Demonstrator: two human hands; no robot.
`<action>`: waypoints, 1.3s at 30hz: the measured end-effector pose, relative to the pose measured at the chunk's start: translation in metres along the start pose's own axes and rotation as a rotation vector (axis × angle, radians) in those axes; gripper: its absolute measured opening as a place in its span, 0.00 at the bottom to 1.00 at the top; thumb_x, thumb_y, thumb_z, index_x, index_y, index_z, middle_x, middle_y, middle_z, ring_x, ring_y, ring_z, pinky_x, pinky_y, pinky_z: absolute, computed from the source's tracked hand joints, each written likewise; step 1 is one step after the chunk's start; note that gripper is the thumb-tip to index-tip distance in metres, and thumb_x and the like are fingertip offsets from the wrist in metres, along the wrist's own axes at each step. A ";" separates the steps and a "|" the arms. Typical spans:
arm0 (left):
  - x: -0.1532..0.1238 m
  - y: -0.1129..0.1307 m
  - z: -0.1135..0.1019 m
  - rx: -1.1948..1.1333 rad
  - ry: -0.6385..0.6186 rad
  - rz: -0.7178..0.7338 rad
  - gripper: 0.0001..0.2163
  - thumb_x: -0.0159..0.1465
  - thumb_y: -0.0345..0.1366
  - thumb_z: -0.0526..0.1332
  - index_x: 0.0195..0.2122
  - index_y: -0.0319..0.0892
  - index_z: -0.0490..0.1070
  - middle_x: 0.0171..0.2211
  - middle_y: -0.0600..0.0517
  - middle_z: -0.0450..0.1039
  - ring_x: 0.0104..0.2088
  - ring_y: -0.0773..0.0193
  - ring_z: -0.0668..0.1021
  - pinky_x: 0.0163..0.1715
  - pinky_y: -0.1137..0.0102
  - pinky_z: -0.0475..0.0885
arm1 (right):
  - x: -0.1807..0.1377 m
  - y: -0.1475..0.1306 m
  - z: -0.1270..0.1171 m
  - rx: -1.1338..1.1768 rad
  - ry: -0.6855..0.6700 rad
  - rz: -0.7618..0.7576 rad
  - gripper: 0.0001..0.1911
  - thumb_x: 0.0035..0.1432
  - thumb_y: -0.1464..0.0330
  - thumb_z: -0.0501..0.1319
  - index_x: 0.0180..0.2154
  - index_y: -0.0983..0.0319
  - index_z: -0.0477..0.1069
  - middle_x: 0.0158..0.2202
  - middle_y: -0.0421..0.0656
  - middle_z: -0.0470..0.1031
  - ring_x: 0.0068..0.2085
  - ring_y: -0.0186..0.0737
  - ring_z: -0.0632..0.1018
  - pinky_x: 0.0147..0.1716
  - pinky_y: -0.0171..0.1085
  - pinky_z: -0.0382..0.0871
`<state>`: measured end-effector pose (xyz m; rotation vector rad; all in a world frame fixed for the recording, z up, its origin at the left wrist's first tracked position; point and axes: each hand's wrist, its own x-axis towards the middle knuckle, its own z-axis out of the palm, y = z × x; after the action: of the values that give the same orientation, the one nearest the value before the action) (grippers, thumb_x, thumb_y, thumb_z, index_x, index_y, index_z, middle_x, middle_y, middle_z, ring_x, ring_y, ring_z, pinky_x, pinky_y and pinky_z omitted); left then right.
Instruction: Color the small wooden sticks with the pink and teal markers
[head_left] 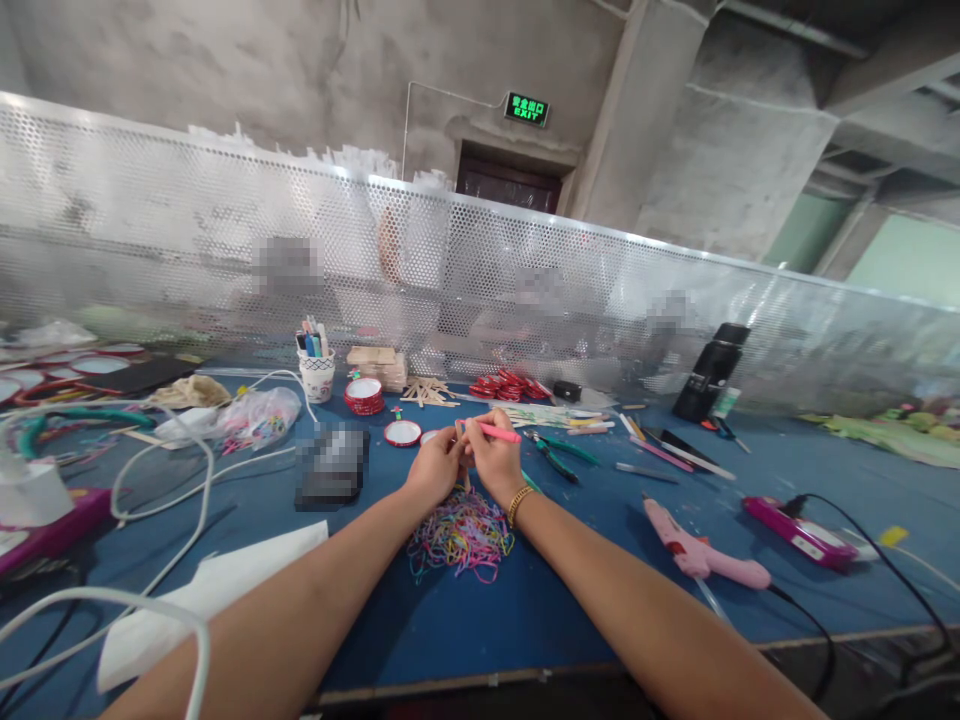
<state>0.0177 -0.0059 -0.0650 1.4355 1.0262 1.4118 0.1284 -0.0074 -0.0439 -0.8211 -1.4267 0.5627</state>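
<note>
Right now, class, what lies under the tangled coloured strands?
Blue tabletop shows around the tangled strands, which lie near the left hand and right hand. Anything directly beneath the strands is covered, so it cannot be seen.

sign, high above and well beyond the right hand: two rows, green on dark, upper row 安全出口 in Chinese characters, lower row EXIT in capitals | black bottle, beyond and to the right of the same hand: small pale marks, perhaps lettering, too blurred in this view to read
</note>
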 end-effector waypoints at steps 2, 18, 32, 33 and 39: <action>0.000 0.000 0.000 -0.001 0.004 0.004 0.12 0.57 0.45 0.65 0.26 0.43 0.67 0.17 0.56 0.67 0.16 0.69 0.68 0.17 0.75 0.59 | 0.000 0.000 0.000 -0.003 -0.001 0.000 0.14 0.58 0.56 0.59 0.31 0.58 0.61 0.21 0.35 0.70 0.22 0.35 0.74 0.23 0.33 0.69; -0.001 0.000 0.000 0.000 -0.005 0.013 0.16 0.56 0.50 0.65 0.27 0.42 0.68 0.18 0.55 0.68 0.17 0.68 0.68 0.17 0.74 0.60 | 0.000 -0.002 -0.001 0.009 -0.009 0.008 0.13 0.58 0.57 0.59 0.31 0.58 0.60 0.20 0.35 0.70 0.21 0.35 0.74 0.23 0.33 0.69; 0.001 -0.001 0.000 -0.007 0.002 0.005 0.16 0.56 0.50 0.65 0.26 0.42 0.67 0.16 0.56 0.65 0.16 0.69 0.67 0.17 0.74 0.59 | -0.001 -0.001 0.001 0.031 -0.007 0.012 0.12 0.57 0.58 0.60 0.30 0.58 0.62 0.21 0.36 0.71 0.21 0.34 0.73 0.22 0.32 0.68; 0.001 -0.001 0.000 -0.003 0.006 0.012 0.16 0.56 0.50 0.65 0.26 0.42 0.67 0.16 0.56 0.65 0.16 0.69 0.67 0.17 0.74 0.59 | -0.002 -0.001 0.001 0.031 -0.007 0.010 0.12 0.57 0.58 0.60 0.30 0.58 0.62 0.21 0.36 0.71 0.21 0.34 0.73 0.22 0.32 0.68; 0.000 0.001 0.000 0.017 -0.007 0.007 0.16 0.57 0.51 0.64 0.26 0.42 0.67 0.17 0.56 0.66 0.16 0.69 0.67 0.17 0.74 0.59 | -0.002 -0.002 0.001 0.026 -0.004 0.017 0.13 0.56 0.58 0.61 0.30 0.59 0.62 0.21 0.35 0.70 0.21 0.33 0.72 0.21 0.32 0.68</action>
<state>0.0181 -0.0063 -0.0645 1.4566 1.0321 1.4055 0.1270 -0.0098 -0.0436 -0.8123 -1.4149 0.5947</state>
